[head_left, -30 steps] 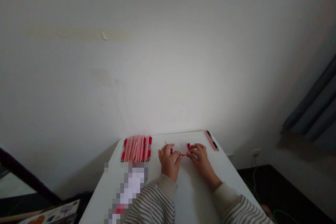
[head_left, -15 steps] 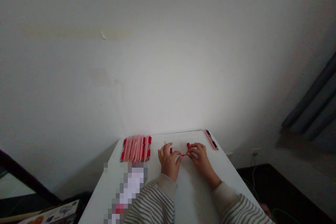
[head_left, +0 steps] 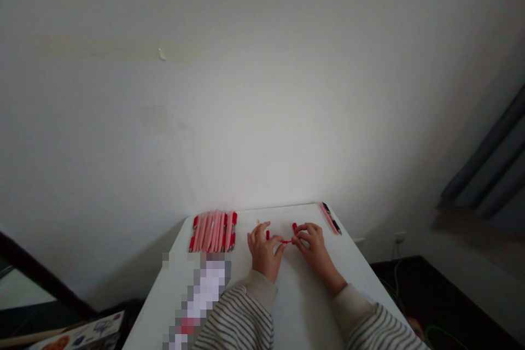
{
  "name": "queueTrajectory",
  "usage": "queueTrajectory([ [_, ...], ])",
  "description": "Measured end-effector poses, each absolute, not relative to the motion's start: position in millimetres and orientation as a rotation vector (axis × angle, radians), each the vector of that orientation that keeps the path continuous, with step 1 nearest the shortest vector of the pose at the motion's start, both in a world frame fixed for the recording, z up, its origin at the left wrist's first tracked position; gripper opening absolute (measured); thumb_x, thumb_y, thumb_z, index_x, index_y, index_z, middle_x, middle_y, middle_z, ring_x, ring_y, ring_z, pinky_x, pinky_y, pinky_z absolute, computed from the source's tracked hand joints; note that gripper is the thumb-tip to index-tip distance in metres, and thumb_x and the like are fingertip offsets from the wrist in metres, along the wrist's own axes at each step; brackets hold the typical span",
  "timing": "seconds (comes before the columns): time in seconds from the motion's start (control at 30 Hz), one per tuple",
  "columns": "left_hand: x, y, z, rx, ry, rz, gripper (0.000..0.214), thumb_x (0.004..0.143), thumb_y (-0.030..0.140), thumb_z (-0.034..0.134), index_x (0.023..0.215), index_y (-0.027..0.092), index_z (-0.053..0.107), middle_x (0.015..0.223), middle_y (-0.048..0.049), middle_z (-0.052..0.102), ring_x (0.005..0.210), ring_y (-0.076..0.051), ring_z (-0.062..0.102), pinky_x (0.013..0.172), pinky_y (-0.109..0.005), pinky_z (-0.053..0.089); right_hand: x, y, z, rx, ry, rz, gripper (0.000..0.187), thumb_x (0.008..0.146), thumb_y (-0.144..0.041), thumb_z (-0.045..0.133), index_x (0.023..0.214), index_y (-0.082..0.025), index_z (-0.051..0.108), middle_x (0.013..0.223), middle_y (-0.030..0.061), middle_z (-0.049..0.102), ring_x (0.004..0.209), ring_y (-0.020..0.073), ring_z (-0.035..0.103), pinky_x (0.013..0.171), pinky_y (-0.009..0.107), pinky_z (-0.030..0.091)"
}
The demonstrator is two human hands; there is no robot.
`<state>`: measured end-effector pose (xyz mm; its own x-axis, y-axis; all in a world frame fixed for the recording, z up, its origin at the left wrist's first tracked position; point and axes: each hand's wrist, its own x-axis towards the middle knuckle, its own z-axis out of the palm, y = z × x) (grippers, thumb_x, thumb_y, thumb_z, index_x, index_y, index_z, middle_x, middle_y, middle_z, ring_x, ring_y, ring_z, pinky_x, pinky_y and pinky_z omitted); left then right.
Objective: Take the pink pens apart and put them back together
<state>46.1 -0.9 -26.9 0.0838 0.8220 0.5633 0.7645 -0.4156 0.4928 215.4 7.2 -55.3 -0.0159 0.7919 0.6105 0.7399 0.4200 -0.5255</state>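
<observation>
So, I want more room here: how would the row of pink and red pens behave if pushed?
The pens would probably spread unevenly, since they lie side by side. Each looks stiff, being straight, and likely light, being slim.

Pens (head_left: 213, 232) look plastic — table (head_left: 297, 301) smooth, pale; wall (head_left: 262, 93) matt, patchy; sleeves (head_left: 238, 320) soft cloth — curtain (head_left: 492, 175) matt cloth.

Dim pic; wall (head_left: 266, 131) brightest nr ctr, edges dark, detail prob. soft.
</observation>
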Motion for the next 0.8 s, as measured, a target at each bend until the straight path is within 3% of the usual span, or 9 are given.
queueTrajectory([
  [0.3,46,0,-29,2.248,1.691,1.293,0.008,0.074,0.028,0.067,0.080,0.032,0.072,0.121,-0.0039,0.053,0.120,-0.026,0.041,0.104,-0.055,0.031,218,9,-57,-1.320,-1.742,0.018,0.021,0.088,-0.038,0.053,0.085,-0.027,0.070,0.100,0.0067,0.063,0.102,0.0241,0.049,0.089,0.043,0.043],
  [0.47,44,-1,-28,2.211,1.752,1.291,0.009,0.075,0.027,0.066,0.081,0.031,0.072,0.120,-0.0046,0.054,0.119,-0.026,0.043,0.103,-0.056,0.030,225,11,-57,-1.344,-1.705,-0.005,0.019,0.088,-0.027,0.053,0.094,-0.029,0.070,0.102,0.0073,0.061,0.101,0.0237,0.050,0.090,0.044,0.045],
  [0.63,44,-2,-27,2.164,1.808,1.275,0.010,0.075,0.026,0.066,0.081,0.032,0.072,0.119,-0.0046,0.055,0.119,-0.026,0.043,0.103,-0.056,0.027,229,11,-60,-1.444,-1.783,-0.073,0.038,0.082,-0.008,0.052,0.097,-0.037,0.070,0.117,0.0043,0.057,0.110,0.0257,0.044,0.094,0.047,0.043],
  [0.8,43,-1,-28,2.165,1.818,1.269,0.010,0.076,0.026,0.065,0.081,0.032,0.072,0.119,-0.0045,0.055,0.119,-0.026,0.043,0.103,-0.055,0.027,227,9,-59,-1.505,-1.859,-0.074,0.040,0.078,-0.008,0.058,0.100,-0.040,0.070,0.130,0.0013,0.051,0.115,0.0282,0.041,0.096,0.048,0.042],
])
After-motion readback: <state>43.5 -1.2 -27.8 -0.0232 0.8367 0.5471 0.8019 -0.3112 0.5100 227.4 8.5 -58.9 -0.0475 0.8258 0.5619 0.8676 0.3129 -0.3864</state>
